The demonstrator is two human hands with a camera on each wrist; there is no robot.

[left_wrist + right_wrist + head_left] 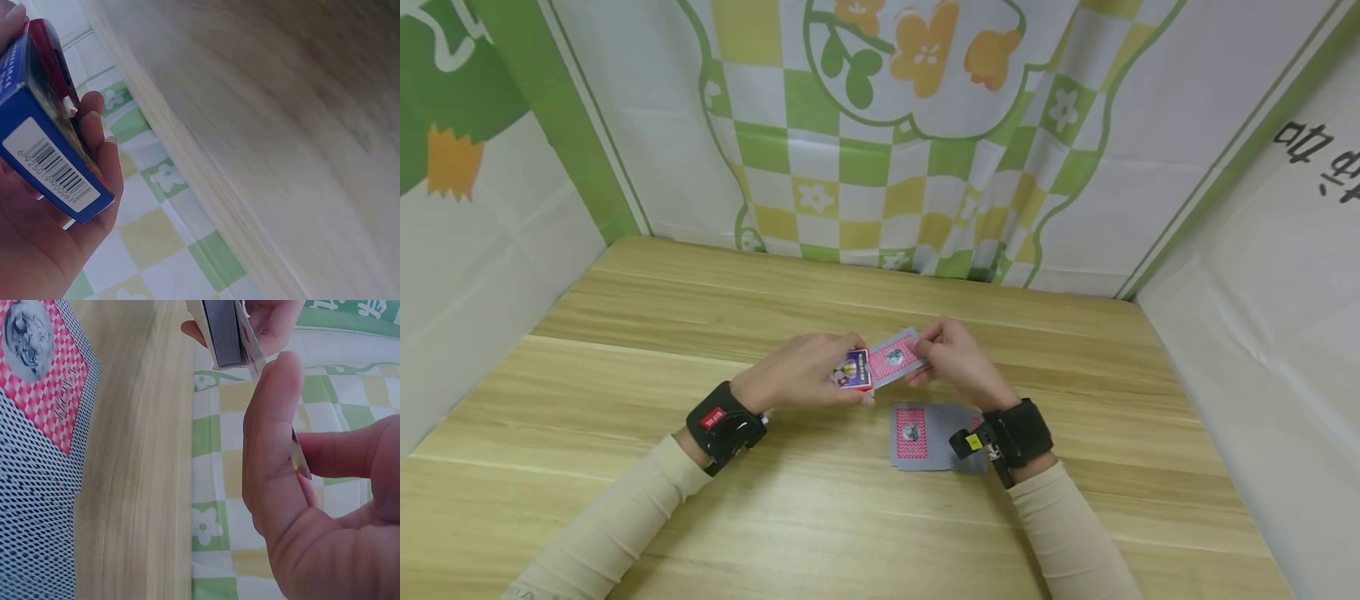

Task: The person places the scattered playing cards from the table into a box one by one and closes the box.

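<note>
My left hand (pixel 797 371) grips a blue playing-card box (pixel 853 370), fingers and thumb on its sides. In the left wrist view the barcoded end of the box (pixel 53 165) faces the camera. My right hand (pixel 961 360) pinches a pink-patterned playing card (pixel 895 358) between thumb and fingers, and the card's other end meets the mouth of the box. The right wrist view shows the stacked grey edges of cards (pixel 223 334) inside the box. Below the right hand, a spread pile of playing cards (pixel 912 433) lies face down, partly hidden by the wrist camera.
The wooden table (pixel 820 517) extends around both arms. Behind it hangs a green, yellow and white checked curtain (pixel 865 167), with white cloth walls (pixel 1247 333) at the sides. Black wrist straps (pixel 1028 432) with cameras sit on both wrists.
</note>
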